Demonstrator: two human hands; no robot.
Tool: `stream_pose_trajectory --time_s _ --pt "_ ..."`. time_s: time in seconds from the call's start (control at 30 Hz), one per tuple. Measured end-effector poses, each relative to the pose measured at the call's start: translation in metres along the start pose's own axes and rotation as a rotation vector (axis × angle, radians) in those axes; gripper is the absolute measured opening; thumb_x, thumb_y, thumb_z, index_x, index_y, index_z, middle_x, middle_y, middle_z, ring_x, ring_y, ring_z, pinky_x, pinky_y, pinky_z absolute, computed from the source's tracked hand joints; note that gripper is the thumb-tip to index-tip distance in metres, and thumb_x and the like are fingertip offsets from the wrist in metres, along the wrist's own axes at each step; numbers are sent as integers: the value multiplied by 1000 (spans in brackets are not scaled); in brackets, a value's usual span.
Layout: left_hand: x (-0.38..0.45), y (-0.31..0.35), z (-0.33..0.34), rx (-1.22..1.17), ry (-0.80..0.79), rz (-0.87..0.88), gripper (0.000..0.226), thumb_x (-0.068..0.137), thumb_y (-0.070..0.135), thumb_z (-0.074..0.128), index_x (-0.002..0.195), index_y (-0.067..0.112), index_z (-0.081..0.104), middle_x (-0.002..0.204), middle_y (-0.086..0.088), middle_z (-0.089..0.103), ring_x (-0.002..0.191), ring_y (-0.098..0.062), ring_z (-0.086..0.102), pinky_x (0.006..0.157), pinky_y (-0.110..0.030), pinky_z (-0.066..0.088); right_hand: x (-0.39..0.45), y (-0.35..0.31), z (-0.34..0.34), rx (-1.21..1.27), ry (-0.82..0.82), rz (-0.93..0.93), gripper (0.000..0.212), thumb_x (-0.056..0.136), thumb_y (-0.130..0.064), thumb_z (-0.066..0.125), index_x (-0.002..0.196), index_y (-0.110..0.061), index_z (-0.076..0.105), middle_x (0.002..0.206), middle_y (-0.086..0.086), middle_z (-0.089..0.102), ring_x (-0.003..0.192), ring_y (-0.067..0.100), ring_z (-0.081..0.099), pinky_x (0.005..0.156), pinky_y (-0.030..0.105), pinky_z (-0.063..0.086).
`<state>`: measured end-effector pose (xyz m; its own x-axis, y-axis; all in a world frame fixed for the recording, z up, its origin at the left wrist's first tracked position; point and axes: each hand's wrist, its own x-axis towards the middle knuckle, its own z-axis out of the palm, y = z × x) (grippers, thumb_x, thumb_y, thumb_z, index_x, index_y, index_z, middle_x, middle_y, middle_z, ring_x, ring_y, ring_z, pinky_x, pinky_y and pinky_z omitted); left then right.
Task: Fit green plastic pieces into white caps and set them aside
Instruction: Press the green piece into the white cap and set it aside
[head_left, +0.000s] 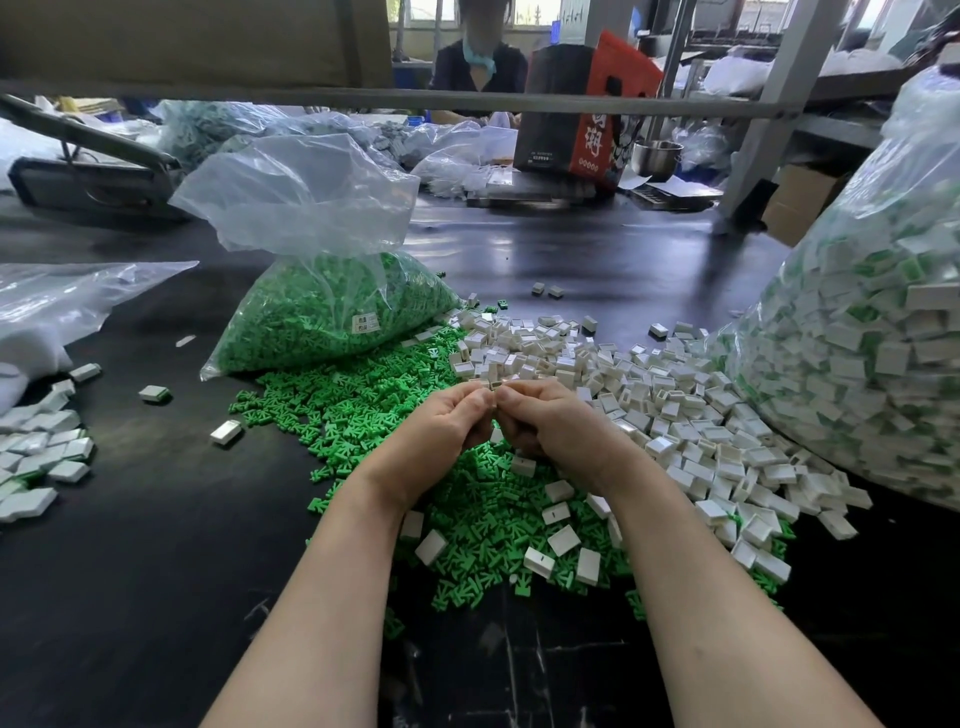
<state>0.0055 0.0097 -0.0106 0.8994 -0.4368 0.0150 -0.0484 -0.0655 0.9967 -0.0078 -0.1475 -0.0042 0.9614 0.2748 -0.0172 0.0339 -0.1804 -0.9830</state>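
Observation:
My left hand (441, 434) and my right hand (553, 423) meet fingertip to fingertip above the black table, pinching one small white cap (494, 385) between them. Whether a green piece is inside the cap is hidden by my fingers. Under my hands spreads a loose heap of green plastic pieces (483, 519) with a few white caps lying on it. A wide pile of white caps (649, 410) stretches to the right of my hands. Finished caps with green inside (36, 457) lie grouped at the left edge of the table.
A clear bag of green pieces (332, 312) stands behind the heap. A large clear bag of assembled caps (878, 364) fills the right side. Another plastic bag (47, 312) lies far left. A person sits across the table behind a metal bar (467, 101) and a red-black box (582, 109).

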Motion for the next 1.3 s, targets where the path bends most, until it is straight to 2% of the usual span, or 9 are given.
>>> stream_pose_trajectory --time_s 0.23,0.43,0.6,0.8,0.9,1.07,1.17,1.23,1.3 --pt "-1 -2 2 23 11 21 28 105 19 38 104 20 66 96 -10 53 87 -18 46 89 -32 44 -1 0 2 -50 12 -25 38 105 -22 41 68 -15 46 52 -13 40 47 4 34 52 20 31" --pt "1 -2 2 18 24 18 26 105 18 40 104 20 65 84 6 60 75 1 55 82 -19 50 -1 -1 4 -26 23 -43 40 105 -20 41 67 -20 51 52 -12 41 44 2 36 47 16 32" --pt "-1 1 -1 89 20 21 30 104 20 42 110 -4 59 89 -10 52 82 -17 47 83 -34 42 -1 2 3 -59 63 -78 35 105 -21 42 71 -15 49 53 -13 41 46 1 35 48 16 32" --pt "-2 6 -4 128 143 118 12 97 20 57 96 13 67 76 3 61 64 2 54 65 -13 46 -2 0 1 -46 94 -159 34 104 -24 45 74 -9 50 56 -9 39 53 7 34 54 19 32" --pt "-4 9 -4 49 177 168 5 90 13 65 92 16 69 71 7 70 62 3 60 59 -9 45 -3 -5 1 65 90 -152 45 101 -42 43 69 -12 50 53 -7 39 49 9 33 50 19 31" --pt "-4 10 1 34 254 196 10 83 15 74 87 25 72 85 5 75 84 -7 69 76 -16 53 -4 -11 1 84 101 24 68 88 -72 26 64 -17 57 53 -1 46 44 11 36 44 22 28" --pt "-3 12 4 78 290 215 14 82 16 75 82 30 73 88 5 73 83 -4 67 76 -14 51 -5 -12 4 48 58 79 76 83 -76 22 70 -12 61 53 -1 48 40 7 41 39 16 34" --pt "-3 14 6 84 279 230 15 82 12 75 82 27 73 91 -2 68 80 -4 65 76 -16 52 -4 -11 6 107 36 100 77 86 -75 25 72 -9 62 54 0 49 41 8 42 40 18 38" --pt "-3 15 7 92 273 220 14 81 11 75 84 25 74 96 -5 66 89 -11 66 85 -22 52 -3 -10 7 171 27 104 69 94 -69 27 71 -12 59 54 -2 50 44 9 41 43 22 37"
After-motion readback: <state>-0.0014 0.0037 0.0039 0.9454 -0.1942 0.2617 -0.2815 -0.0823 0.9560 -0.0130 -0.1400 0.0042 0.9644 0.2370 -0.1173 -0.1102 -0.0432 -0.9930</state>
